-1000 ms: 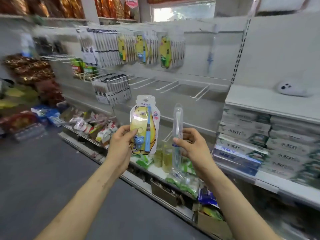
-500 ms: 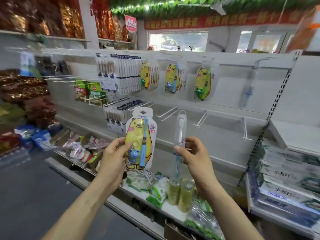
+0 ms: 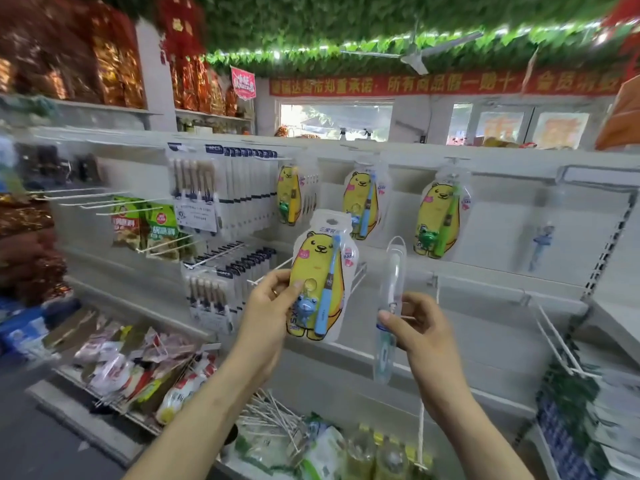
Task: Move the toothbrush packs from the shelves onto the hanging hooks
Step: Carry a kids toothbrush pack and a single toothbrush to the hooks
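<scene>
Left hand (image 3: 273, 306) and right hand (image 3: 420, 327) hover before the white hook wall (image 3: 502, 237), with bear packs (image 3: 440, 220) hanging at 12 o'clock. The left grips a yellow bear toothbrush pack (image 3: 320, 271) by its left edge. At 3 o'clock from it, the right pinches a slimmer clear toothbrush pack (image 3: 389, 299) upright.

bear pack (image 3: 320, 271) left of slim pack (image 3: 394, 268), hung packs (image 3: 438, 220) behind (higher up)

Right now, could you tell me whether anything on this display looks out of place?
Yes: a heap of loose white wire hooks lies among the green packets low down, not mounted on the back panel. The bear pack and clear pack being held look intact.
</scene>
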